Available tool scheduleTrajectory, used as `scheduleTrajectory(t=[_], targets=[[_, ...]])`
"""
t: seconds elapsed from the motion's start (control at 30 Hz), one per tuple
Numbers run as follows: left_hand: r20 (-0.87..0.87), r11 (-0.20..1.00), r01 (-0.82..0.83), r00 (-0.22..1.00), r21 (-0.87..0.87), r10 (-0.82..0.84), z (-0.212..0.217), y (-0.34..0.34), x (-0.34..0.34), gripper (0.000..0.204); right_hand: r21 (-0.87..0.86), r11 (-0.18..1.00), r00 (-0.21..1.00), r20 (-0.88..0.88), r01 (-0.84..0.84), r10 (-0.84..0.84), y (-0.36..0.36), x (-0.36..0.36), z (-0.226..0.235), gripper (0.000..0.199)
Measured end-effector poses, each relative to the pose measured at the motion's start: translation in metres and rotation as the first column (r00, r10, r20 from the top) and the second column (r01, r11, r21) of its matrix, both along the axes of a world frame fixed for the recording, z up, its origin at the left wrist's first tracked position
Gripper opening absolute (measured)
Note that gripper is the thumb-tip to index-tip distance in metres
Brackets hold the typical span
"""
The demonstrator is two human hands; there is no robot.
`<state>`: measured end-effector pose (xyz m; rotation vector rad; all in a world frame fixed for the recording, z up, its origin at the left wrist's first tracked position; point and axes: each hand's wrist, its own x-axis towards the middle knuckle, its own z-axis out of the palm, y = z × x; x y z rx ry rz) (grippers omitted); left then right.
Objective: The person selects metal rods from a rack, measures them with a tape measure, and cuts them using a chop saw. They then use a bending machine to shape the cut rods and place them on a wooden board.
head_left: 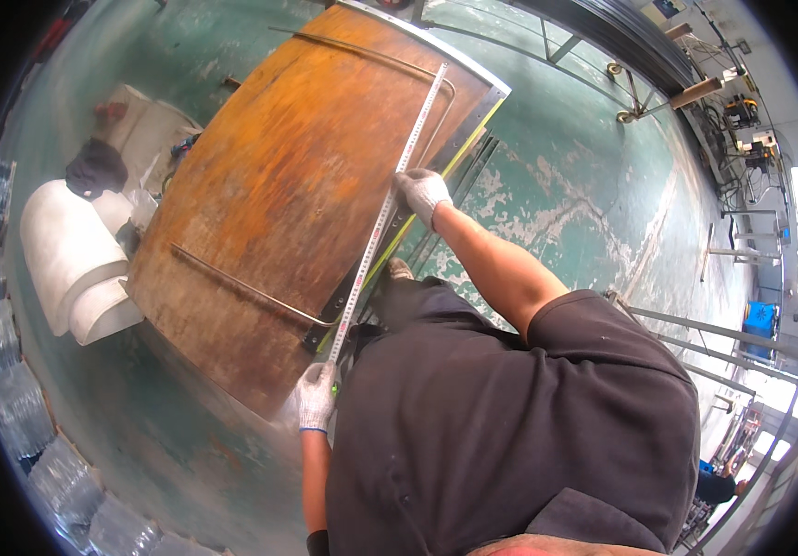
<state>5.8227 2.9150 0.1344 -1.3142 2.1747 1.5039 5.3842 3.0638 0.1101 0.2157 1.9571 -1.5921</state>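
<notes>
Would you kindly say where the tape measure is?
In the head view, the tape measure runs along the right side of the brown worktop, from the left hand past the right hand.

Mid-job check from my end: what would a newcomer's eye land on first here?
Probably the big rust-brown tabletop at centre. Next, the pale measuring tape stretched along its right side, with the gloved left hand at its near end and the right hand partway along. Then the bulky white roll at far left.

You can pass over the brown tabletop [260, 167] between the far rod [362, 49] and near rod [241, 284]; the stretched tape measure [374, 243] bars your side.
</notes>
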Motion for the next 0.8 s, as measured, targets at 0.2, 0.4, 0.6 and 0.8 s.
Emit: scheduleTrajectory(t=[0.2, 0.4, 0.6, 0.8], targets=[[0.044, 0.998, -0.041, 0.998, 0.052, 0.039, -0.025, -0.025, 0.018, 0.04, 0.07, 0.995, 0.997, -0.017, -0.068, 0.07, -0.009, -0.005, -0.009, 0.032], [0.067, 0.995, -0.07, 0.996, 0.074, 0.065, -0.019, -0.033, 0.024, 0.04, 0.117, 0.989, 0.996, -0.01, -0.089, 0.091, -0.015, 0.008, -0.009, 0.033], [0.068, 0.998, -0.048, 0.997, 0.038, 0.045, -0.047, -0.035, 0.043, 0.043, 0.101, 0.992, 0.997, 0.018, -0.075, 0.074, -0.02, 0.012, -0.025, 0.034], [0.055, 0.999, -0.029, 0.998, 0.014, 0.028, -0.052, -0.035, 0.036, 0.046, 0.118, 0.992, 0.999, 0.003, -0.036, 0.036, -0.023, 0.006, -0.039, 0.032]])
